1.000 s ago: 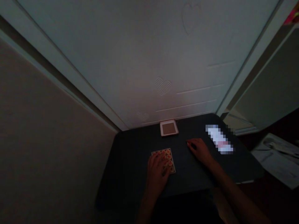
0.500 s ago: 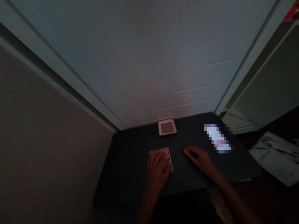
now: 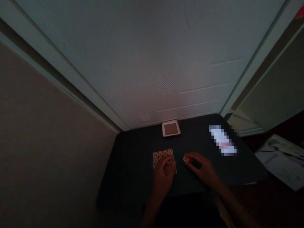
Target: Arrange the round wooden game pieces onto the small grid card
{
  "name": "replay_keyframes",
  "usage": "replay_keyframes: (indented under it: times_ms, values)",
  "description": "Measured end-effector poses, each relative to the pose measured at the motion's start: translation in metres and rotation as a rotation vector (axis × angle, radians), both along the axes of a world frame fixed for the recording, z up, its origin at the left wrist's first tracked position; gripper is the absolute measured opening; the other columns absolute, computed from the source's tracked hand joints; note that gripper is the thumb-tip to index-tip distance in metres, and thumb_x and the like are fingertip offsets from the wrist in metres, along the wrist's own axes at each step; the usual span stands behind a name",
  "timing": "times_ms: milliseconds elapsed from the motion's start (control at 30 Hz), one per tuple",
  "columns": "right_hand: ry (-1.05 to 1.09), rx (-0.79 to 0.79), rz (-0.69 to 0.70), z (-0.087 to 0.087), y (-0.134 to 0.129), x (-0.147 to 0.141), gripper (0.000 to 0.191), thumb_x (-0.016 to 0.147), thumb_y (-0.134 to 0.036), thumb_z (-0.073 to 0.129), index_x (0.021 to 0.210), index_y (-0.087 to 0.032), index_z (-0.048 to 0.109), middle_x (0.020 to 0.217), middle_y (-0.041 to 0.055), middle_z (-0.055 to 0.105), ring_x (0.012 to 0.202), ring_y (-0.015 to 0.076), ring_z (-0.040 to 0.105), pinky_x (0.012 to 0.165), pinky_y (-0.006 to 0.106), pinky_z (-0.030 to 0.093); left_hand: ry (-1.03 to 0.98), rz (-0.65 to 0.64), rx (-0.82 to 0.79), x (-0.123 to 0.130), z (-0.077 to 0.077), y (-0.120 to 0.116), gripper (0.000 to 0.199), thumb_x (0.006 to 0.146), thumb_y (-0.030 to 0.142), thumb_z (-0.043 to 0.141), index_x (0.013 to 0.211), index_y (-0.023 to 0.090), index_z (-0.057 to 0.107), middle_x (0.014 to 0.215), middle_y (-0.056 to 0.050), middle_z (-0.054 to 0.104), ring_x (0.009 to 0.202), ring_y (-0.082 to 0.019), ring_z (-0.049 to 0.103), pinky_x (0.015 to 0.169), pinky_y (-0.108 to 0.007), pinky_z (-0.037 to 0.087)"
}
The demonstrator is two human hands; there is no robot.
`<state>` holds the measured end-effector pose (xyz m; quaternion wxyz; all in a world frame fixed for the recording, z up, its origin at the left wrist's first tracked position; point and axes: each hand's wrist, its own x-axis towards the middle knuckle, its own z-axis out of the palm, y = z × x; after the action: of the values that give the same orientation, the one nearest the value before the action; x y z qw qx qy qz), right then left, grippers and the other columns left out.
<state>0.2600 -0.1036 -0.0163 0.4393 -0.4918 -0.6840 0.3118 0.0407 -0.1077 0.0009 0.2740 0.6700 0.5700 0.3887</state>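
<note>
A square tray (image 3: 153, 154) of round, tan Chinese chess pieces (image 3: 160, 154) with red markings lies on the dark table. My left hand (image 3: 162, 177) is over the tray's front and right part, hiding several pieces. Its fingers and thumb curl towards each other around a Chinese chess piece at the tray's right side; the contact is dim. Just right of the tray, my right hand (image 3: 203, 167) pinches one Chinese chess piece (image 3: 186, 159) between thumb and fingertips, its marked face showing.
A shallow box (image 3: 171, 129) with a pale rim and brown middle stands at the table's back edge (image 3: 144, 127), against a white panel. To the right lies a bright, blurred-out oblong object (image 3: 222, 140). Beyond the table's right side are papers (image 3: 282, 161).
My left hand has drawn back from lying over the tray's rows, uncovering pieces at the back, and its fingers have curled. My right hand has shifted left with its piece, towards the tray.
</note>
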Motion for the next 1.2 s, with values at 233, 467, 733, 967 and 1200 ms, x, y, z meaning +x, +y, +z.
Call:
replay_keyframes:
  times_ms: [233, 467, 733, 967, 1200]
  values:
    - [-0.008, 0.097, 0.047, 0.015, -0.011, -0.019, 0.028, 0.097, -0.036, 0.062, 0.123, -0.029, 0.07, 0.112, 0.0062, 0.077, 0.098, 0.0218, 0.074, 0.093, 0.038, 0.06, -0.548, -0.117, -0.428, 0.026, 0.012, 0.002, 0.035, 0.086, 0.05, 0.071, 0.101, 0.019, 0.071, 0.103, -0.01, 0.078, 0.095, -0.024, 0.075, 0.077, -0.035, 0.063]
    - [-0.019, 0.184, 0.045, 0.011, -0.013, -0.024, 0.029, 0.095, -0.028, 0.066, 0.124, -0.03, 0.069, 0.118, 0.0048, 0.076, 0.109, 0.0221, 0.072, 0.101, 0.04, 0.056, -0.665, -0.002, -0.539, 0.023, 0.015, 0.001, 0.042, 0.074, 0.05, 0.083, 0.093, 0.015, 0.074, 0.09, -0.009, 0.078, 0.076, -0.019, 0.073, 0.07, -0.029, 0.059]
    - [0.006, 0.069, 0.067, 0.016, -0.013, -0.022, 0.025, 0.095, -0.03, 0.066, 0.12, -0.03, 0.071, 0.113, 0.004, 0.077, 0.105, 0.0223, 0.071, 0.096, 0.04, 0.056, -0.665, 0.002, -0.552, 0.019, 0.014, 0.001, 0.041, 0.079, 0.05, 0.079, 0.098, 0.014, 0.075, 0.092, -0.011, 0.079, 0.078, -0.021, 0.074, 0.076, -0.032, 0.06]
    - [0.075, -0.045, 0.062, 0.017, -0.014, -0.023, 0.025, 0.095, -0.032, 0.066, 0.12, -0.03, 0.071, 0.113, 0.0039, 0.075, 0.105, 0.0213, 0.07, 0.095, 0.036, 0.055, -0.631, -0.074, -0.514, 0.015, 0.012, -0.001, 0.04, 0.084, 0.049, 0.074, 0.102, 0.014, 0.074, 0.098, -0.012, 0.079, 0.085, -0.023, 0.076, 0.079, -0.033, 0.06]
    - [0.131, -0.136, -0.019, 0.013, -0.009, -0.017, 0.018, 0.097, -0.037, 0.062, 0.107, -0.027, 0.074, 0.104, 0.0048, 0.074, 0.094, 0.0202, 0.07, 0.087, 0.034, 0.056, -0.244, 0.043, -0.251, -0.028, 0.001, 0.0, 0.029, 0.092, 0.045, 0.064, 0.107, 0.022, 0.072, 0.105, -0.008, 0.076, 0.094, -0.024, 0.074, 0.086, -0.04, 0.06]
